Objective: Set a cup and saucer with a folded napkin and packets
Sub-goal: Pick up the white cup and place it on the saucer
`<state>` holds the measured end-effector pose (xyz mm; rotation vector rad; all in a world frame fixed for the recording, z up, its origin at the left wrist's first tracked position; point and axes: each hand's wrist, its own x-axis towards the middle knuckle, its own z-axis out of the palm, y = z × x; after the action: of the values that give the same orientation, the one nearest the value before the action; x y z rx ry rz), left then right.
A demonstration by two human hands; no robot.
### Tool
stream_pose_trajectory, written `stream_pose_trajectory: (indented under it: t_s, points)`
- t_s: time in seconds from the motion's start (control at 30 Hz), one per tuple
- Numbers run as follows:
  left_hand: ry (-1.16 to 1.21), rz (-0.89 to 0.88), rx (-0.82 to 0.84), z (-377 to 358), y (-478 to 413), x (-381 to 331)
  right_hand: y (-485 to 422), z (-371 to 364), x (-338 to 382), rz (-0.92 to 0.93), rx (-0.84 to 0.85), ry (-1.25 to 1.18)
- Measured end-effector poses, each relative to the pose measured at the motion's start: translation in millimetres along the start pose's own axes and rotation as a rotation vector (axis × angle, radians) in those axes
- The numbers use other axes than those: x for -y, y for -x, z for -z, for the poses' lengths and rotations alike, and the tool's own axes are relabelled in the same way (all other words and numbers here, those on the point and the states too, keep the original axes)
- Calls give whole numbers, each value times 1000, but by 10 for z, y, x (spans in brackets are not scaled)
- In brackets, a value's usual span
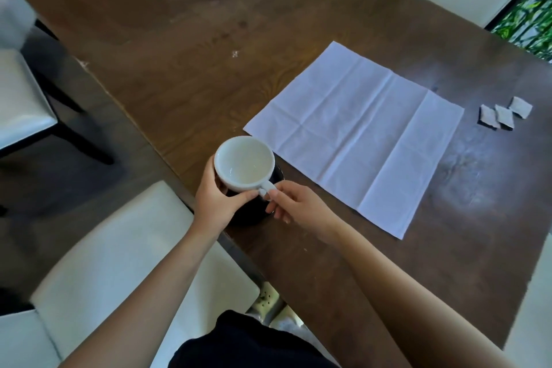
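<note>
A white empty cup (pixel 244 163) stands upright over a dark saucer (pixel 254 212) near the table's left edge; the saucer is mostly hidden by the cup and my hands. My left hand (pixel 215 203) wraps the cup's left side and bottom. My right hand (pixel 294 203) pinches the cup's handle (pixel 267 187) between thumb and fingers. To the right of the cup, a white napkin (pixel 358 131) lies unfolded and flat, creased into squares. Three small grey packets (pixel 504 113) lie beyond the napkin's far right corner.
The dark wooden table (pixel 194 75) stretches away to the upper left. White chairs stand at the left: one (pixel 21 104) further back, one (pixel 119 254) close under my left arm. Windows with green plants (pixel 525 21) are at the upper right.
</note>
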<state>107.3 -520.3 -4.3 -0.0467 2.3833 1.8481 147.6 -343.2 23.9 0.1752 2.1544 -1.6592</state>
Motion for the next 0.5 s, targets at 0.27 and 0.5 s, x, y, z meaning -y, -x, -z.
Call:
stream_pose_trajectory:
  t_s: [0.27,0.5]
  points:
    - [-34,-17,91,148,34,182,-19,-237,-91,-32,-1,36]
    - [-39,-8,97,169,51,204,-2,-316,-123,-29,-36,76]
